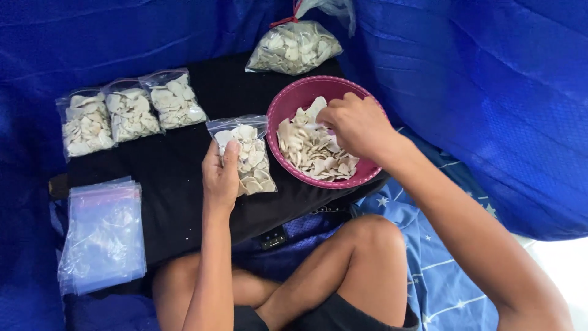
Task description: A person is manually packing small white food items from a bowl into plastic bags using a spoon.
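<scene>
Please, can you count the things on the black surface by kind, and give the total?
Small filled bags of pale chips: 4
Large tied bag of chips: 1
Pink bowl of chips: 1
Stack of empty clear bags: 1
Total: 7

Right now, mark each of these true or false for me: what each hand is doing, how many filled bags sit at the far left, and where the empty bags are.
1. The left hand holds a small clear plastic bag of pale chips. True.
2. The right hand rests on the stack of empty clear bags. False: it is in the round pink plastic bowl of chips.
3. Three filled clear bags lie in a row on the black cloth. True.
4. The pink bowl is empty. False: it holds chips.
</scene>
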